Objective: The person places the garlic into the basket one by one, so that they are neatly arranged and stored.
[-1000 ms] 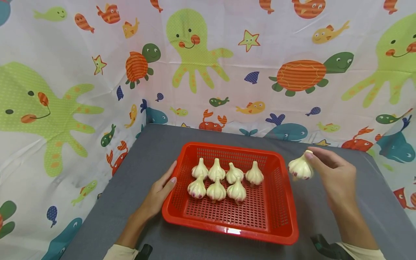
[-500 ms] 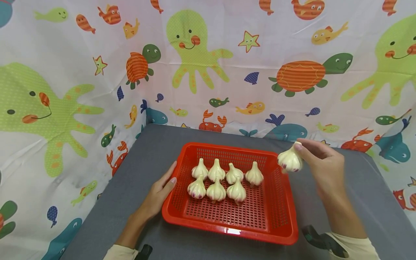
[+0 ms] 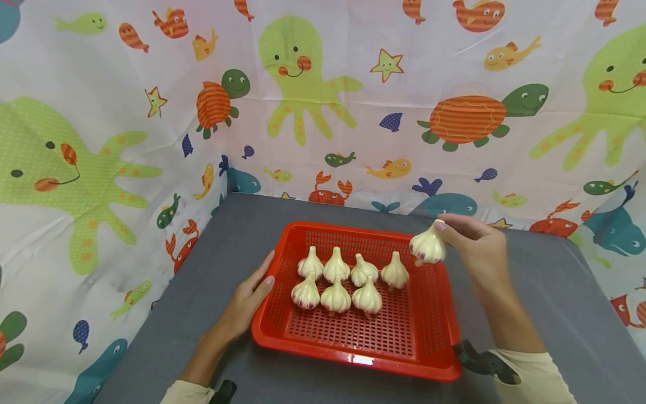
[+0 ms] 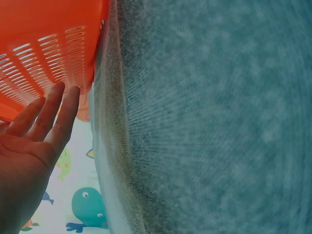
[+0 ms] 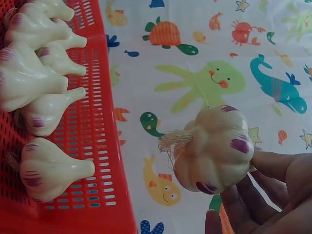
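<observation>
My right hand (image 3: pixel 476 249) pinches a garlic bulb (image 3: pixel 428 247) by its stem, above the far right corner of a red perforated plastic basket (image 3: pixel 308 349). In the right wrist view that garlic bulb (image 5: pixel 214 151) shows purple streaks and a tuft of roots. Several more garlic bulbs (image 3: pixel 335 296) stand in the basket in two rows, stems up; the back row reaches further right. At the basket's left rim rests my left hand (image 3: pixel 242 308). Its fingers (image 4: pixel 61 122) extend straight against the outer wall in the left wrist view.
A dark grey cloth (image 3: pixel 202 269) covers the table under the basket. Behind and to the left hangs a white curtain (image 3: pixel 348 50) printed with sea animals. Inside the basket, bare perforated floor shows at the front and right.
My right hand has carried the garlic bulb leftward, from beside the basket to over its far right corner. The left hand, the basket and the bulbs in it have stayed put.
</observation>
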### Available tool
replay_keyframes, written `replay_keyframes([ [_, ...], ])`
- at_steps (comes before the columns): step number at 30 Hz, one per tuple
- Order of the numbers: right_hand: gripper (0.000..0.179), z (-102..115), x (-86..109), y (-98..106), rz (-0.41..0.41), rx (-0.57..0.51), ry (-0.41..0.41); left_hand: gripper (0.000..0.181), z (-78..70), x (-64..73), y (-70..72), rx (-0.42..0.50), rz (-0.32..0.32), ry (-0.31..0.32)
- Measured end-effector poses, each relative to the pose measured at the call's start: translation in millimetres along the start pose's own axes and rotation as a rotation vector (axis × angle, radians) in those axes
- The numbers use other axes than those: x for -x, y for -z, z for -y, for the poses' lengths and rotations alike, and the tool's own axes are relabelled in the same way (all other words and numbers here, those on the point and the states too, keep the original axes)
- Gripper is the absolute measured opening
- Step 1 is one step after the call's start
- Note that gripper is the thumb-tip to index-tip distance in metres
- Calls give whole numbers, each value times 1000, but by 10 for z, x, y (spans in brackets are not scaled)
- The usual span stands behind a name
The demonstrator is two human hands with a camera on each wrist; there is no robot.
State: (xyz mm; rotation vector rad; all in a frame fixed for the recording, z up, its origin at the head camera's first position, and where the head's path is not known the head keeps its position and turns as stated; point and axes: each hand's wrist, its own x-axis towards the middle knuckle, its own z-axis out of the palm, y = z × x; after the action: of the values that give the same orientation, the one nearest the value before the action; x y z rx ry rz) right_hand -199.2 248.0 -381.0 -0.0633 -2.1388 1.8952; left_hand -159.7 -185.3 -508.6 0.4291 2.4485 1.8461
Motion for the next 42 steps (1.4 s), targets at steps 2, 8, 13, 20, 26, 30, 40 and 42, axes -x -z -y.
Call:
replay_keyframes([
  [2, 34, -15, -15, -23, 15, 16, -17, 59, 0, 0, 1, -1, 0, 0],
  [8, 43, -44, -35, -77, 86, 161, -45, 59, 4, 1, 2, -7, -2, 0],
  [13, 51, -70, -63, -102, 156, 269, -86, 59, 2, -1, -1, -4, 1, 0],
  [20, 49, -144, -112, -137, 240, 326, -142, 59, -1, -2, -2, 3, 5, -5],
  [26, 42, -212, -142, -158, 329, 337, -157, 59, 2, 2, -1, -1, 1, -8],
  [30, 38, -241, -156, -170, 386, 354, -177, 59, 3, 3, -1, 5, 4, -7],
  [40, 37, -280, -173, -204, 507, 402, -212, 59, 9, 2, 1, 1, 2, -8],
  [42, 35, -285, -178, -206, 527, 427, -213, 59, 5, 3, 1, 3, 1, -8],
])
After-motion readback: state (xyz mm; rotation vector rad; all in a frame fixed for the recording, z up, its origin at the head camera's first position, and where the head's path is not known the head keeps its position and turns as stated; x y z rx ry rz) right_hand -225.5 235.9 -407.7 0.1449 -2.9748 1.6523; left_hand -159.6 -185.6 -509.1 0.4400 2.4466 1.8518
